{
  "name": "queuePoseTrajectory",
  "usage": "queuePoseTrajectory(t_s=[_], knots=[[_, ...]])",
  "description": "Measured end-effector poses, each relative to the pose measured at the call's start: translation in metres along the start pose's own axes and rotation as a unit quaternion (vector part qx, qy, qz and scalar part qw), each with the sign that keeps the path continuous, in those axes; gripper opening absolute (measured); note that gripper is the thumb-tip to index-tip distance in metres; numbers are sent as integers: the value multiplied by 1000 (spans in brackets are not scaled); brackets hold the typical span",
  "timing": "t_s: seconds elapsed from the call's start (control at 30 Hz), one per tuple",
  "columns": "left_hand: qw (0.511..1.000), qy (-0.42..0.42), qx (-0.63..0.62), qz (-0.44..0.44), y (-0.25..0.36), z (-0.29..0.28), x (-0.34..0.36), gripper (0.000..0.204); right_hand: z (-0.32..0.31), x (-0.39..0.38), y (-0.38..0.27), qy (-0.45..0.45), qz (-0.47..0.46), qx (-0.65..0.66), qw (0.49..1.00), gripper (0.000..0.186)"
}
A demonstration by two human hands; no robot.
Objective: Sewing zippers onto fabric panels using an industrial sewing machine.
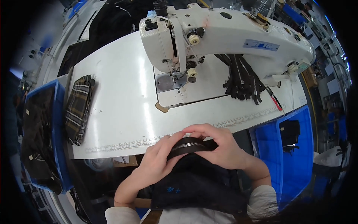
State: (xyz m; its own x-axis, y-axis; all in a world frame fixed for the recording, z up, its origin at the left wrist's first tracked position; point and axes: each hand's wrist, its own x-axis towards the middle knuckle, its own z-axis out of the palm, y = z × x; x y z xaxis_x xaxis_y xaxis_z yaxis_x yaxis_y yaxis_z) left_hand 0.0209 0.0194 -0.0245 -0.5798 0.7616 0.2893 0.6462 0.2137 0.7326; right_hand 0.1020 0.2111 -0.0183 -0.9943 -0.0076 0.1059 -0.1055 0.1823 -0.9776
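Both hands hold a black zipper (189, 145) with silver teeth at the near edge of the white sewing table (119, 108). My left hand (154, 162) pinches its left end. My right hand (220, 145) curls over its right part. Under the hands lies a piece of black fabric (197, 186) on my lap, with small blue marks on it. The white sewing machine (223, 37) stands beyond, its needle area (179, 72) well away from my hands.
A bundle of black zippers (242, 78) lies behind the machine arm. Folded plaid fabric (78, 108) sits at the table's left edge. Blue bins stand left (56, 112) and right (294, 160), holding dark cloth pieces. A ruler strip (130, 143) runs along the table's front edge.
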Motion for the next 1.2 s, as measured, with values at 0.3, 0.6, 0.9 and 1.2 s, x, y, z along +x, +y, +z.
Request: queuePoseTrajectory(t_s=[0.3, 0.6, 0.9, 1.2], knots=[[992, 78, -3, 95, -14, -4, -4, 48, -10, 0, -3, 15, 5, -110, 994, 28], [980, 87, 44, 172, -17, 1, 1, 31, 1, 8, -11, 19, -84, -131, 988, 29], [967, 128, 75, 210, -17, 4, -2, 34, 4, 5, -7, 30, -84, -91, 992, 26], [957, 90, -260, -94, -6, 15, -6, 14, 28, -3, 28, 170, -365, -325, 856, 29]])
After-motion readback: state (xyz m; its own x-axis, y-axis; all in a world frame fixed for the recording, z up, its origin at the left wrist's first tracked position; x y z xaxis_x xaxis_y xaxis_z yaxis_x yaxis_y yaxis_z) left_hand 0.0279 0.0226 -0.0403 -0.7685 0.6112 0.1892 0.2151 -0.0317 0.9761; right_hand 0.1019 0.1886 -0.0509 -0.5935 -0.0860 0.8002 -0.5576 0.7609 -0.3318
